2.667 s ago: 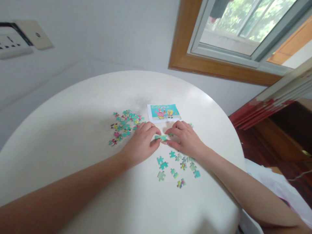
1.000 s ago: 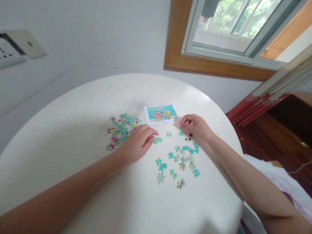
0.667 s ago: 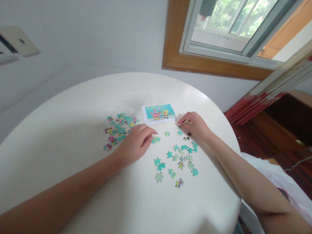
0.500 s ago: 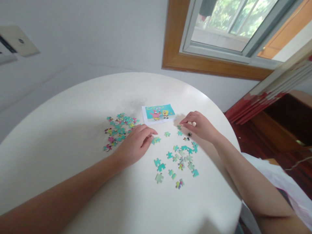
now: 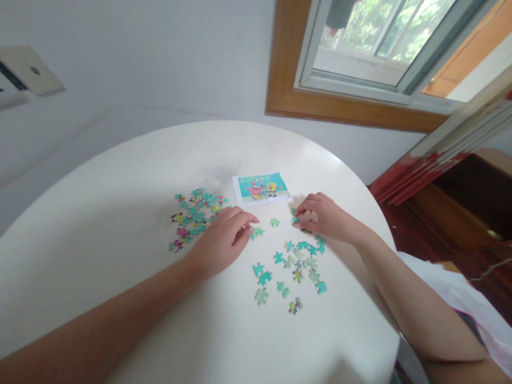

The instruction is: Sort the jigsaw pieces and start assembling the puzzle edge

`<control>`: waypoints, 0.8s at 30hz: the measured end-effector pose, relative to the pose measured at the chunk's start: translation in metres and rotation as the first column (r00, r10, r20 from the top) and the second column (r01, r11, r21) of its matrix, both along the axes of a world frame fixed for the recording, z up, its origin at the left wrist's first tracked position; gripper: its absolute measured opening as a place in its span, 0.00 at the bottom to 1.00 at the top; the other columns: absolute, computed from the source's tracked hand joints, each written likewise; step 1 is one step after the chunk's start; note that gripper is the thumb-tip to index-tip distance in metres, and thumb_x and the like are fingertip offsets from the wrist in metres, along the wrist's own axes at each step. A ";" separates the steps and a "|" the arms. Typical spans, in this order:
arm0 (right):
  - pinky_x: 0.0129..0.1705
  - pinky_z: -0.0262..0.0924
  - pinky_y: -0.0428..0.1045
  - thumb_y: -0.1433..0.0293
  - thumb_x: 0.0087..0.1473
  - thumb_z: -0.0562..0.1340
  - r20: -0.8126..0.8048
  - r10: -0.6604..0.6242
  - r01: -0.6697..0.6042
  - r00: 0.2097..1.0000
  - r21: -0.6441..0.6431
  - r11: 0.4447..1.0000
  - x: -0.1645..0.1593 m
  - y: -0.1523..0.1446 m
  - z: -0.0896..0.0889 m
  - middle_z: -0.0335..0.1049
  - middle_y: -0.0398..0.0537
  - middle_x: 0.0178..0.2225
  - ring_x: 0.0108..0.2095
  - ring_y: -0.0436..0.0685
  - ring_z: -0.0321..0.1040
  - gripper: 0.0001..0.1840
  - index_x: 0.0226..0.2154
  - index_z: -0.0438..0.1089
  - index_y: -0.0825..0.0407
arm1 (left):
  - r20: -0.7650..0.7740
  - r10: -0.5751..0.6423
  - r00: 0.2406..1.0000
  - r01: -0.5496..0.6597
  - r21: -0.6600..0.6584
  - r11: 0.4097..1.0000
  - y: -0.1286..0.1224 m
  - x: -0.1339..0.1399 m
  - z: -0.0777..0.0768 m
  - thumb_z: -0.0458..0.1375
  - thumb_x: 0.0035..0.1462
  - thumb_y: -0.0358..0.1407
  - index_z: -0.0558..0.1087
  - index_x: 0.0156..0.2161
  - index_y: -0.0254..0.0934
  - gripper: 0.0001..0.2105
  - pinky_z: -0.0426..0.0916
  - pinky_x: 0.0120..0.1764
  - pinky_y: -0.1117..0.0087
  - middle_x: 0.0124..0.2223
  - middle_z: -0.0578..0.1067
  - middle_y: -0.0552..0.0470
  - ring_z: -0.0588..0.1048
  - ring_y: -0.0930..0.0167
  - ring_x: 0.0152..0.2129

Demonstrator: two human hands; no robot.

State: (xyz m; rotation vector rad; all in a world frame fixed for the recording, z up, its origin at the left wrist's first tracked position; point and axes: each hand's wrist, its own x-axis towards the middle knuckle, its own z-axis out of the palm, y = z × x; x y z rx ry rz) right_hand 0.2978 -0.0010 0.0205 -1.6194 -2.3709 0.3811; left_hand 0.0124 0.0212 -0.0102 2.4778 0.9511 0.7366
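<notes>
My left hand (image 5: 224, 240) rests on the table, its fingers loosely bent and the thumb apart from the index finger. Just beyond its fingertips lie joined teal-and-yellow puzzle pieces (image 5: 257, 233). My right hand (image 5: 320, 216) has thumb and index finger around a small teal puzzle piece (image 5: 295, 220) on the tabletop, with another piece partly hidden under the fingers. Between the hands sits a single green-teal puzzle piece (image 5: 274, 222). A printed picture card (image 5: 262, 189) with cartoon figures lies behind them. Nearer to me spreads a loose group of puzzle pieces (image 5: 312, 262).
A heap of mixed puzzle pieces (image 5: 196, 210) lies left of the card, partly behind my left hand. The round white table (image 5: 120, 213) meets the wall at the back. A wood-framed window (image 5: 360, 112) and a red-and-white curtain (image 5: 416, 170) are to the right.
My right hand has moved slightly toward me, from the upper small piece to the teal piece below it. My left hand stays nearly in place.
</notes>
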 end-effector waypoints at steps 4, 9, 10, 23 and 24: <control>0.47 0.58 0.56 0.67 0.53 0.66 -0.023 -0.015 0.014 1.000 -0.038 0.999 -0.002 0.000 0.000 0.72 0.52 0.39 0.42 0.61 0.65 0.06 0.36 0.75 0.50 | -0.003 0.007 1.000 -0.007 -0.007 1.000 -0.001 0.000 0.001 0.49 0.63 0.32 0.71 0.43 0.37 0.10 0.64 0.47 0.60 0.39 0.74 0.47 0.70 0.65 0.40; 0.44 0.60 0.54 0.72 0.53 0.64 -0.063 -0.038 0.034 0.997 -0.077 0.996 -0.005 -0.001 0.000 0.72 0.51 0.36 0.40 0.59 0.66 0.05 0.34 0.75 0.52 | 0.000 0.004 1.000 -0.004 -0.012 1.000 -0.001 0.001 0.001 0.49 0.63 0.32 0.71 0.43 0.38 0.10 0.64 0.48 0.60 0.40 0.74 0.47 0.71 0.64 0.41; 0.44 0.61 0.53 0.73 0.52 0.64 -0.071 -0.047 0.041 0.996 -0.079 0.996 -0.005 -0.001 0.000 0.72 0.51 0.36 0.40 0.58 0.66 0.05 0.34 0.75 0.52 | -0.001 0.005 1.000 -0.005 -0.014 1.000 -0.001 0.001 0.001 0.48 0.63 0.32 0.71 0.43 0.38 0.10 0.64 0.48 0.60 0.40 0.74 0.47 0.71 0.64 0.41; 0.30 0.57 0.45 0.76 0.48 0.63 -0.234 -0.136 0.090 0.963 -0.198 0.976 -0.014 -0.006 0.004 0.70 0.41 0.27 0.27 0.50 0.64 0.05 0.29 0.71 0.50 | -0.004 0.010 1.000 -0.010 -0.021 1.000 -0.002 0.001 0.001 0.49 0.62 0.31 0.72 0.43 0.37 0.10 0.64 0.47 0.60 0.40 0.74 0.47 0.71 0.64 0.40; 0.30 0.57 0.45 0.76 0.48 0.62 -0.262 -0.124 0.074 0.957 -0.195 0.978 -0.016 -0.006 0.004 0.70 0.41 0.27 0.27 0.50 0.64 0.05 0.30 0.71 0.50 | -0.006 0.010 1.000 -0.011 -0.019 1.000 -0.002 0.001 0.001 0.49 0.62 0.31 0.72 0.43 0.37 0.10 0.64 0.47 0.60 0.40 0.74 0.47 0.71 0.64 0.40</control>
